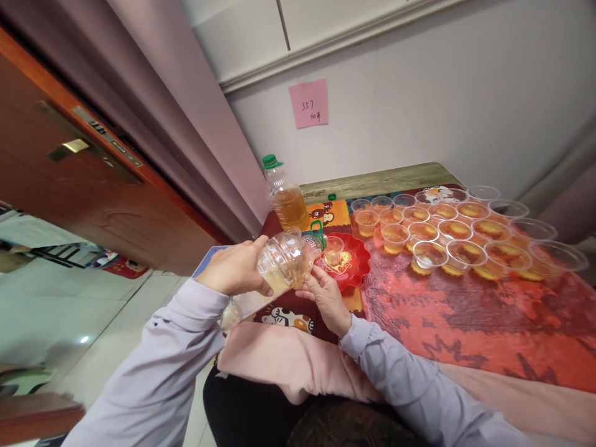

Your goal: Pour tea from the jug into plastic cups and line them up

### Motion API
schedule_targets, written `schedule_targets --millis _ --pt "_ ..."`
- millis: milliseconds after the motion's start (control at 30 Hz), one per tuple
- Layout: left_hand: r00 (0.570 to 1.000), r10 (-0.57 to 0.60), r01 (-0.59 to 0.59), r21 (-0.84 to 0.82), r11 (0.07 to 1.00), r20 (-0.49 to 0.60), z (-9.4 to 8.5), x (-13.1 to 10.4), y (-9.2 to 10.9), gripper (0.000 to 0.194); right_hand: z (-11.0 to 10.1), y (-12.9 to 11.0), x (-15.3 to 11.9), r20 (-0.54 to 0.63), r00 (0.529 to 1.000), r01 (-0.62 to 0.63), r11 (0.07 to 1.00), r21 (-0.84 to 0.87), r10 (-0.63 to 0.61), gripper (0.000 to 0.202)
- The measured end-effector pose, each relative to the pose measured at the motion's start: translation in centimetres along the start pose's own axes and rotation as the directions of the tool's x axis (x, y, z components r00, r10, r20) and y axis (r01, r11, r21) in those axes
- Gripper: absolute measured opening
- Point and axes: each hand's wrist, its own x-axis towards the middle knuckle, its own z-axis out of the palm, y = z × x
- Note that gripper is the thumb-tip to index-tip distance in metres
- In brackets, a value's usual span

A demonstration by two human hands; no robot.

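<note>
My left hand [243, 268] is wrapped over the body of a clear plastic bottle [286, 257] with a green carry ring [317, 233] at its neck. The bottle is tipped nearly on its side, its mouth pointing right. Under its neck, my right hand [321, 295] supports it with the fingertips. Just beyond the mouth, a small clear plastic cup [334, 249] stands on a red scalloped plate [358, 264]. Whether liquid is running out cannot be made out. Some pale yellow liquid shows inside the bottle.
A green-capped bottle of amber liquid [289, 205] stands behind. Several clear cups with yellow liquid [428, 254] fill the right of the table, in rows on a red patterned cover [437, 316]. A green cap [332, 197] lies near the back edge. A pink cloth [288, 357] hangs at the front.
</note>
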Motion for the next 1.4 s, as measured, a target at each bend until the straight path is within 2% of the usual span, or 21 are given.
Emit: schedule_targets --millis 333,600,1400 --pt "1.000 0.006 -0.006 0.006 1.000 -0.011 0.10 -0.07 -0.12 0.106 0.09 0.17 0.05 0.006 1.000 -0.001 1.000 0.005 0.001 0.061" --pt "1.000 0.003 -0.003 0.005 1.000 -0.012 0.10 -0.07 -0.24 0.113 0.19 0.06 0.01 0.007 1.000 0.005 1.000 0.014 -0.005 0.053" --pt "1.000 -0.008 0.008 0.008 1.000 -0.005 -0.15 -0.28 -0.30 0.112 0.35 -0.10 -0.01 0.012 1.000 -0.002 1.000 0.002 0.002 0.058"
